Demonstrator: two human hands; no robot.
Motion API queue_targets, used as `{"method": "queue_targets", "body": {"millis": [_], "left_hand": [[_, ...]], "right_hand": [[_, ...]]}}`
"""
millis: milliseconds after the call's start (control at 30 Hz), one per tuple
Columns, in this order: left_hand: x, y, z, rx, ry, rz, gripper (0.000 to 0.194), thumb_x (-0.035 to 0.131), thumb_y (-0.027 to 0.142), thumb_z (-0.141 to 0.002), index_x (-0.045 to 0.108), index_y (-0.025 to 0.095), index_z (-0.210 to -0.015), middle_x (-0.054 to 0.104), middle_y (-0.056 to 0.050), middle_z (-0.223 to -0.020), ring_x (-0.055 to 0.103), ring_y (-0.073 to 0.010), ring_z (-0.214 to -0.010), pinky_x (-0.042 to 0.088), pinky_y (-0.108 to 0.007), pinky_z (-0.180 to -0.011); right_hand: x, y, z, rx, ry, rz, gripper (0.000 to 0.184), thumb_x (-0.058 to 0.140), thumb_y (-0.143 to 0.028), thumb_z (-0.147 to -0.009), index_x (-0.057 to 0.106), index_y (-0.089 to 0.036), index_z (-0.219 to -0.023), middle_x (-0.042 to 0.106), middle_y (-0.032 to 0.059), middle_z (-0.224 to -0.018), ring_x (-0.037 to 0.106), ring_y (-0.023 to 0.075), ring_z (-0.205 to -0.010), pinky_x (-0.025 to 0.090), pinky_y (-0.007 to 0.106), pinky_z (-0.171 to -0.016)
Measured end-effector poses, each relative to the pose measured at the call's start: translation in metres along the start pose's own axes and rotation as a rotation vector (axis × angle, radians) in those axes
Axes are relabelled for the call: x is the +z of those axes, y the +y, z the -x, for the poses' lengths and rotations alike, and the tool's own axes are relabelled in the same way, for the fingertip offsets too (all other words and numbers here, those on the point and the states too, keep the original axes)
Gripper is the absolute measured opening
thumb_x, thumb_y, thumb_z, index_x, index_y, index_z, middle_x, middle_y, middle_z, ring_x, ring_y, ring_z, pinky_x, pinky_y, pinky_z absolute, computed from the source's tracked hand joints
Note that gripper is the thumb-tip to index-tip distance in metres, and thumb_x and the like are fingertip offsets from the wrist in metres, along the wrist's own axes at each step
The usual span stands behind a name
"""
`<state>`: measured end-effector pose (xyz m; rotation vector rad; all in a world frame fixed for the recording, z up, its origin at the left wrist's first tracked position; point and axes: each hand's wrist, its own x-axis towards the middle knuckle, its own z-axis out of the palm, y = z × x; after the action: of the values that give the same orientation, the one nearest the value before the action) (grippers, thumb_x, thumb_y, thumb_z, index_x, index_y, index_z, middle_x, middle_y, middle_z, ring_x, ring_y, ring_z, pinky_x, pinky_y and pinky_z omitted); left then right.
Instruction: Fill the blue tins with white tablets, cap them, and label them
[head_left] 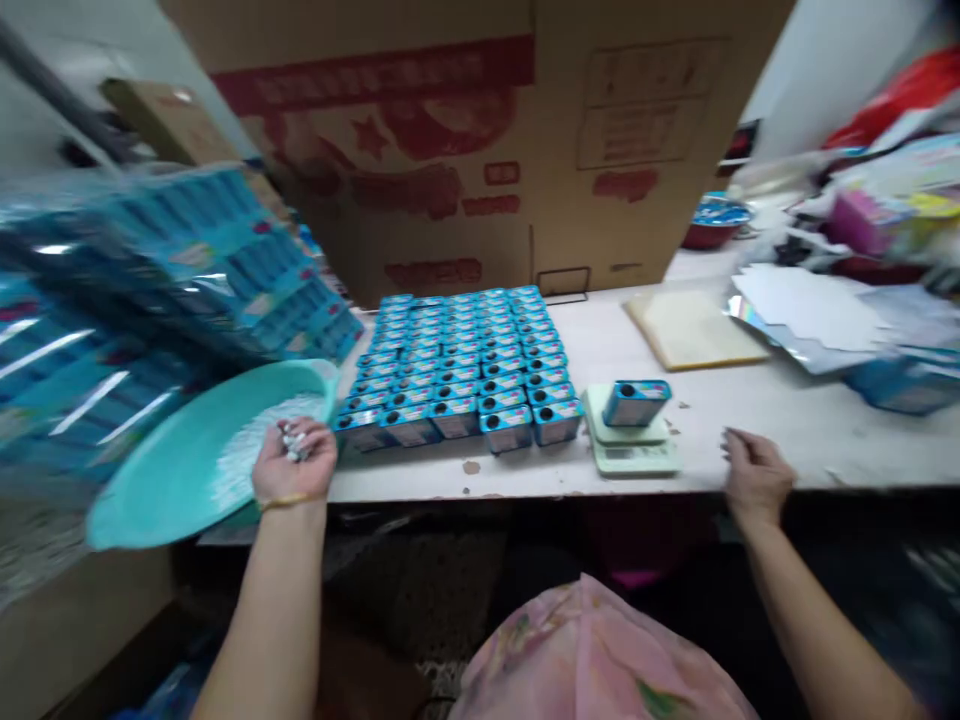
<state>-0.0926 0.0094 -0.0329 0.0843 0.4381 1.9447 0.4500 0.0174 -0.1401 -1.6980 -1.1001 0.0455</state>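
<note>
My left hand (295,462) is turned palm up over the near right rim of a turquoise basin (161,465). Its fingers curl round a small heap of shiny, whitish-silver pieces (295,441), whose kind I cannot make out. Many small white pieces (251,450) lie in the basin. My right hand (757,475) is at the table's front edge, loosely bent with fingers somewhat apart; nothing shows in it. To its left, a small blue box (636,402) lies on a pale green scale (634,457).
Rows of small blue boxes (465,375) stand mid-table before a large cardboard carton (480,150). Plastic-wrapped blue packs (217,260) are piled on the left. A yellowish pad (697,328), white sheets (814,310) and a bowl (711,222) lie to the right.
</note>
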Motion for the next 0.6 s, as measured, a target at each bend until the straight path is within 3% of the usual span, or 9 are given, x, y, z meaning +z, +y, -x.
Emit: {"method": "queue_targets", "body": {"millis": [67,167,233,300,367,467,600], "left_hand": [[-0.004,-0.05,0.032,-0.194,-0.058,0.081,0.012,0.034,0.021,-0.084,0.041,0.016,-0.075,0.046,0.002,-0.06,0.047,-0.0046,-0.049,0.038,-0.012,-0.038],[-0.011,-0.135,0.082,-0.466,0.075,0.109,0.014,0.033,0.013,-0.084,0.041,0.015,-0.073,0.046,0.001,-0.062,0.047,-0.0029,-0.049,0.035,-0.009,-0.036],[-0.015,-0.186,0.11,-0.615,0.154,0.087,0.021,0.028,0.012,-0.085,0.043,0.014,-0.071,0.047,0.001,-0.062,0.047,-0.0024,-0.048,0.035,-0.008,-0.035],[-0.018,-0.225,0.133,-0.761,0.24,0.021,0.025,0.028,0.015,-0.086,0.047,0.013,-0.07,0.05,-0.001,-0.064,0.051,-0.0034,-0.051,0.04,-0.01,-0.04],[-0.022,-0.251,0.148,-0.841,0.319,-0.058,0.027,0.03,0.017,-0.086,0.05,0.012,-0.069,0.054,-0.003,-0.067,0.056,-0.006,-0.058,0.047,-0.014,-0.05],[-0.025,-0.273,0.163,-0.905,0.388,-0.15,0.029,0.033,0.019,-0.085,0.054,0.012,-0.066,0.06,-0.006,-0.069,0.06,-0.0098,-0.068,0.05,-0.019,-0.062],[-0.026,-0.291,0.178,-1.079,0.321,-0.176,0.024,0.038,0.02,-0.083,0.059,0.01,-0.076,0.064,-0.008,-0.072,0.062,-0.0106,-0.069,0.049,-0.018,-0.064]], "right_hand": [[-0.006,-0.031,0.032,-0.036,-0.155,-0.137,0.021,0.05,-0.032,-0.075,0.061,-0.015,-0.082,0.062,0.0061,-0.076,0.057,0.0156,-0.068,0.046,0.032,-0.066],[-0.003,-0.081,0.08,-0.186,-0.561,-0.319,0.015,0.049,-0.024,-0.078,0.061,-0.017,-0.082,0.062,0.0039,-0.08,0.057,0.0131,-0.075,0.046,0.027,-0.071],[-0.001,-0.107,0.103,-0.297,-0.735,-0.379,0.017,0.047,-0.021,-0.081,0.06,-0.018,-0.091,0.061,0.0039,-0.086,0.056,0.0119,-0.081,0.046,0.025,-0.075],[-0.004,-0.122,0.118,-0.419,-0.8,-0.342,0.021,0.045,-0.02,-0.082,0.057,-0.017,-0.099,0.059,0.0054,-0.093,0.054,0.0124,-0.087,0.044,0.026,-0.079],[-0.011,-0.126,0.124,-0.541,-0.808,-0.217,0.024,0.042,-0.02,-0.084,0.055,-0.017,-0.104,0.058,0.0074,-0.099,0.051,0.0143,-0.09,0.043,0.029,-0.08],[-0.025,-0.115,0.125,-0.657,-0.788,0.047,0.027,0.039,-0.02,-0.085,0.051,-0.016,-0.108,0.054,0.0096,-0.107,0.048,0.0183,-0.095,0.042,0.034,-0.08],[-0.035,-0.093,0.124,-0.764,-0.78,0.31,0.033,0.043,-0.017,-0.082,0.045,-0.015,-0.115,0.049,0.0115,-0.114,0.043,0.0232,-0.104,0.04,0.037,-0.08]]}}
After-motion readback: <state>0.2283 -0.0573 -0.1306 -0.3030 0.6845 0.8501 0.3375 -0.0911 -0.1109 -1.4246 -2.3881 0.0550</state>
